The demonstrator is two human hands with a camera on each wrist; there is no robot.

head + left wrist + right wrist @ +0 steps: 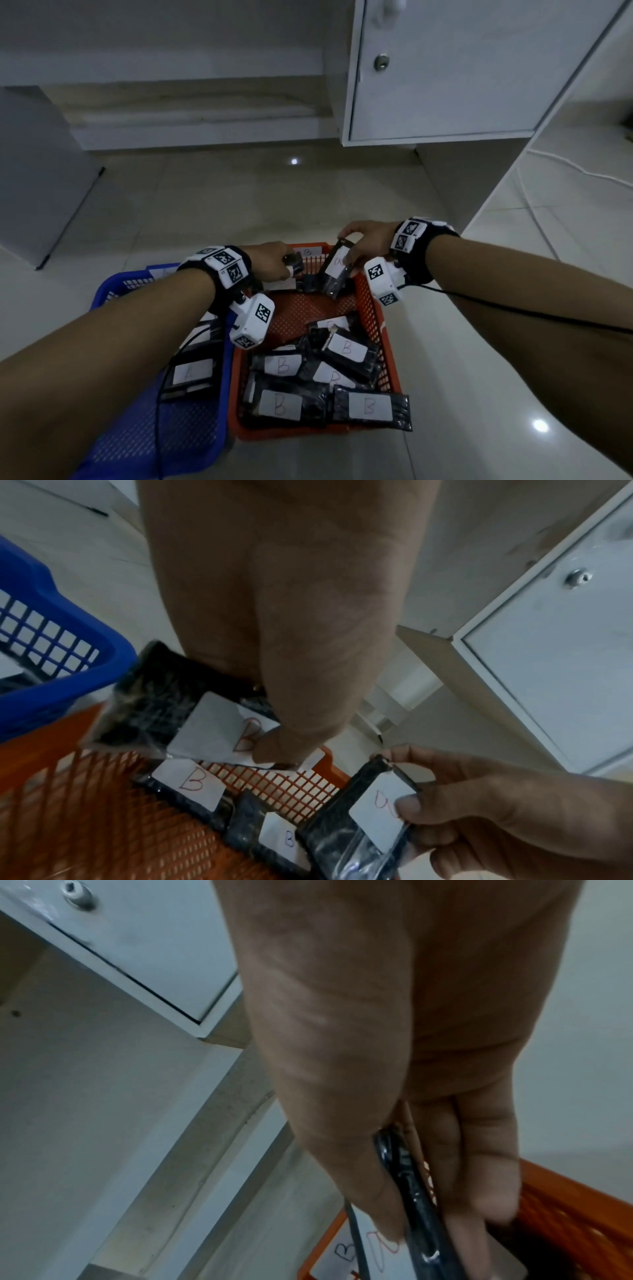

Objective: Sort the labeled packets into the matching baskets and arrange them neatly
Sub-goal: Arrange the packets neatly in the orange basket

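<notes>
Two baskets side by side on the floor (205, 205), touching along their long walls: blue basket (219, 394) on the left, orange basket (376, 329) on the right. Orange one tagged with a small B card (308, 253) on its far wall, presumably so each packet's label can be checked against it at the drop. Left hand (270, 262) reaching over the far end of the orange basket, thumb and fingers (274, 750) pinching a black packet (164, 704) by its white B label, held flat and label-up, likely to read it and lay it down squarely. Right hand (366, 240) just beside it, fingers (486, 1164) and thumb pressed on either face of another black packet (337, 270), tilted steeply with its lower end down inside the basket; handwritten letter on its label seen sideways and partly covered, looking like a B but not certain. Two more B packets (192, 785) lying against the far wall under the hands, so probably a fresh row being built there. Near end of the orange basket already filled with B packets (366, 406) overlapping loosely, one corner riding over the near rim, so neatening likely still due. Bare mesh left between the two groups. In the blue basket, a packet marked A (190, 373), much of that basket hidden by the left forearm. White cupboard door (445, 75) beyond, apart from the work.
</notes>
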